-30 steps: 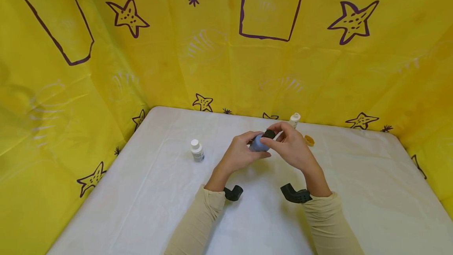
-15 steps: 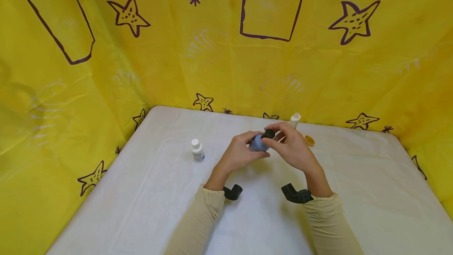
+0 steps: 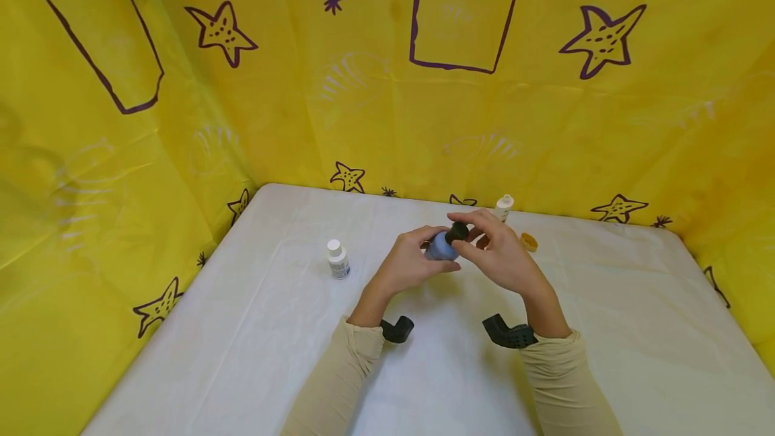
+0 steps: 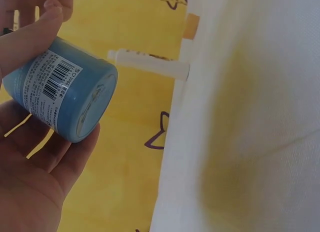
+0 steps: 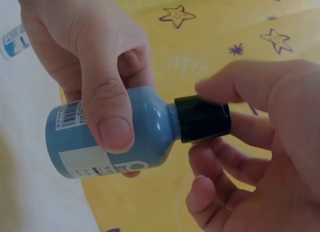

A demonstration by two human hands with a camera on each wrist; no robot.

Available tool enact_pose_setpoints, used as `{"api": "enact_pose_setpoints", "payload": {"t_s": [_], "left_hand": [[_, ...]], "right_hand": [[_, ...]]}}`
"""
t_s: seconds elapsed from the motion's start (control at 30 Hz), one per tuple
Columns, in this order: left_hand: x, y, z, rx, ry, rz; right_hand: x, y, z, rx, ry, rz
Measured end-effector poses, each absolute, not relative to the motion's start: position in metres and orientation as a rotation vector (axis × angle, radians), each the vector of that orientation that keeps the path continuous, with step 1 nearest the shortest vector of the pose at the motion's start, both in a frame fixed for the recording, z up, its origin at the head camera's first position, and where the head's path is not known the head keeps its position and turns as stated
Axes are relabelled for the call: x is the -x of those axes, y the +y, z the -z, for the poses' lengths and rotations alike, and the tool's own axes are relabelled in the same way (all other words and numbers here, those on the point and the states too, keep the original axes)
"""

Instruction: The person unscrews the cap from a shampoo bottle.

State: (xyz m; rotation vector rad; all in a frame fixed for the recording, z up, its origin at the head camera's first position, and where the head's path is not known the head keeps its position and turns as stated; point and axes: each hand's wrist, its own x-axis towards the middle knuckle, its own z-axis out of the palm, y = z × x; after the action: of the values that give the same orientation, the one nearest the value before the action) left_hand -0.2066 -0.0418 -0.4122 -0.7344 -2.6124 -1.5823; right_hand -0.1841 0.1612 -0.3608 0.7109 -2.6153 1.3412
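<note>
A blue bottle [image 3: 442, 248] with a white barcode label is held tilted above the table by my left hand [image 3: 404, 262]. In the right wrist view, the left thumb [image 5: 112, 122] lies across the bottle's side, with the fingers behind it. The black cap [image 5: 202, 119] sits on the bottle's neck, pointing toward my right hand [image 3: 505, 258]. That hand pinches the cap, its thumb on one side and its fingers on the other. The bottle's base faces the camera in the left wrist view.
A small white bottle [image 3: 338, 261] stands on the white-covered table [image 3: 266, 342], left of the hands. Behind the right hand stands a slim white bottle [image 3: 504, 204], with an orange cap [image 3: 529, 241] beside it. Yellow patterned cloth [image 3: 375, 113] surrounds the table.
My right thumb and fingers have shifted their hold around the black cap, so more of the cap shows. The left hand keeps the blue bottle in nearly the same place.
</note>
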Motion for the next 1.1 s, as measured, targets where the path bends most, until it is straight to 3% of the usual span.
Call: {"api": "enact_pose_setpoints", "payload": {"t_s": [0.43, 1.1], "left_hand": [[0.2056, -0.0394, 0.4119, 0.767, -2.567, 1.593], [0.2037, -0.0349, 0.4116, 0.763, -2.577, 1.664]], "right_hand": [[0.1854, 0.1604, 0.3641, -0.533, -2.672, -1.297], [0.1813, 0.1619, 0.3598, -0.746, -2.534, -1.264]]}}
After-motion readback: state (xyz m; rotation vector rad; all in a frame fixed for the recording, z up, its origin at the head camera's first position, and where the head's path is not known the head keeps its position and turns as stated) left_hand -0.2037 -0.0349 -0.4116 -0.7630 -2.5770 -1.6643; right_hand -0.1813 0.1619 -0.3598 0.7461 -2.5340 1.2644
